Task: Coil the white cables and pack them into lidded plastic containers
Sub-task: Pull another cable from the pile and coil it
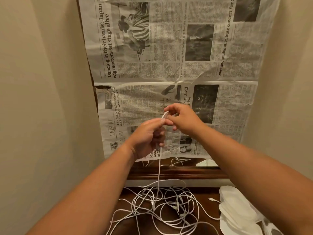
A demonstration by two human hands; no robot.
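Note:
My left hand (149, 136) is raised in front of the newspaper and grips one white cable (159, 170), which hangs straight down from my fist. My right hand (183, 118) pinches the cable's upper end, a small loop (165, 114), just above the left fingers. A tangled heap of white cables (169, 206) with several small connectors lies on the dark wooden surface (128, 194) below. Translucent plastic containers (237, 207) are stacked at the lower right; their lids cannot be told apart.
A mirror covered with newspaper (169, 65) stands behind the hands, its wooden frame (177, 173) at the bottom. Beige walls close in on both sides. A loose cable end with a plug (211, 199) lies beside the containers.

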